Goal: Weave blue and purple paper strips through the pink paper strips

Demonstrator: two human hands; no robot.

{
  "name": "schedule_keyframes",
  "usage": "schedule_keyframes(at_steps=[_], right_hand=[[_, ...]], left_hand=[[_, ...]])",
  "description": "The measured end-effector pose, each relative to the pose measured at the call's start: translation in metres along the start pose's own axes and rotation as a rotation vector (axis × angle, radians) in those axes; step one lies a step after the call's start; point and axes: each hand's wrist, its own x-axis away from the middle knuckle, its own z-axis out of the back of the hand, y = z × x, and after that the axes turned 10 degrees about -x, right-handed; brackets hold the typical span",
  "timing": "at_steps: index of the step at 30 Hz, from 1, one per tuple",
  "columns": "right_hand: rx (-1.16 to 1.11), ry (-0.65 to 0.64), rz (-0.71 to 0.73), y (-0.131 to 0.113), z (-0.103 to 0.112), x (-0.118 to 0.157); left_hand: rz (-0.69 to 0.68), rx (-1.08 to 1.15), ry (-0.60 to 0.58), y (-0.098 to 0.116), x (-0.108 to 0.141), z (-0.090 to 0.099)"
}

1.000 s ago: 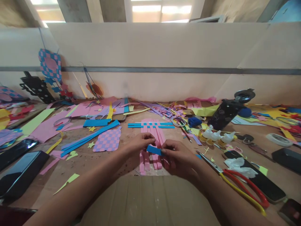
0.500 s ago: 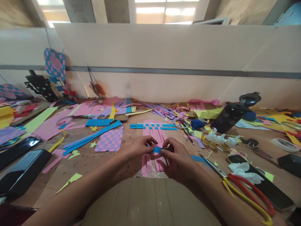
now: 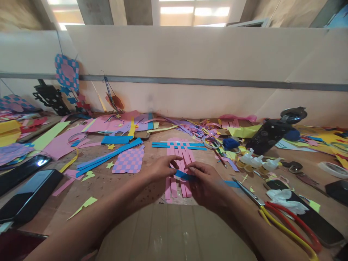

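A blue paper strip (image 3: 184, 175) runs slantwise between my hands, above the lower part of the pink paper strips (image 3: 174, 188). My left hand (image 3: 164, 166) has its thumb at the left end of this strip, with the index finger lifted off it. Farther right, my right hand (image 3: 206, 177) grips the strip between thumb and fingers; its lower fingers are hidden. Toward the top, the pink strips cross two blue strips (image 3: 159, 145) in an over-and-under weave. A further blue piece (image 3: 231, 183) shows beyond my right wrist.
Red-and-yellow-handled scissors (image 3: 293, 221) lie at right beside a phone (image 3: 323, 224). Small glue bottles (image 3: 257, 161) and a black tumbler (image 3: 269, 136) stand behind. At left are a checkered paper piece (image 3: 128, 160), loose blue strips (image 3: 108, 157) and a black box-shaped device (image 3: 29, 195).
My left index finger has lifted and straightened away from the blue strip. The strip now tilts down toward the right, and my right fingers have stretched out along it. The view has shifted slightly.
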Motion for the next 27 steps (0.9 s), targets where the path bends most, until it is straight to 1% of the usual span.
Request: schedule_keyframes(at_steps=[3, 5, 10, 13, 16, 18, 22, 27], right_hand=[[0.099, 0.022, 0.021, -0.004, 0.001, 0.001], [0.116, 0.032, 0.017, -0.004, 0.001, 0.001], [-0.092, 0.088, -0.026, -0.002, -0.003, 0.002], [-0.127, 0.11, -0.038, -0.002, -0.003, 0.003], [-0.152, 0.087, -0.076, -0.002, -0.002, 0.003], [-0.151, 0.064, -0.077, -0.002, -0.001, 0.002], [-0.085, 0.03, -0.071, -0.003, 0.001, 0.0], [-0.007, 0.041, -0.048, -0.004, 0.003, 0.0]], left_hand=[[0.024, 0.024, 0.019, 0.004, 0.001, 0.003], [0.024, 0.045, 0.035, 0.007, 0.002, 0.004], [0.012, 0.061, 0.102, 0.012, 0.002, 0.005], [-0.001, 0.048, 0.117, 0.013, 0.002, 0.006], [-0.028, -0.028, 0.13, 0.015, 0.004, 0.008], [-0.026, -0.053, 0.121, 0.016, 0.006, 0.008], [0.02, -0.045, 0.099, 0.012, 0.006, 0.007], [0.07, -0.066, 0.129, 0.003, 0.003, 0.004]])
